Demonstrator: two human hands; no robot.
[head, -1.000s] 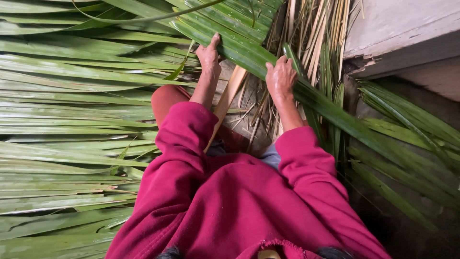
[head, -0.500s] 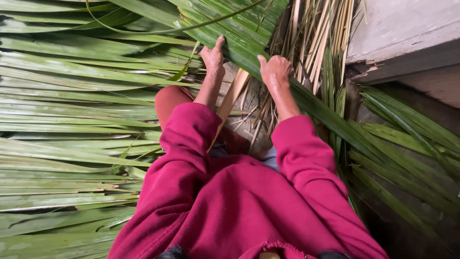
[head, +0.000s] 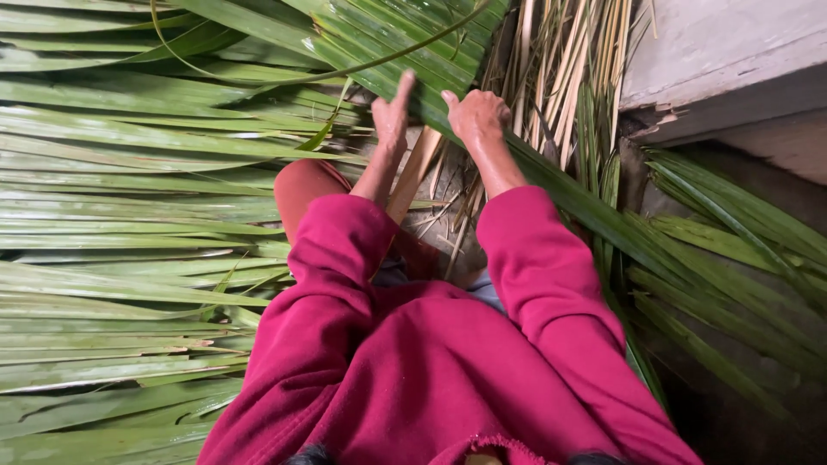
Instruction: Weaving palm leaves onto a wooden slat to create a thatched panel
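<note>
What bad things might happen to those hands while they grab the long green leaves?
Both the left hand and the right hand are bare and press on a bundle of long green palm leaves, so a stiff leaf edge might cut a finger. The dry tan stalks beside the right hand look splintery and could prick it. Loose leaves lie all around the person, so one might slip underfoot.
</note>
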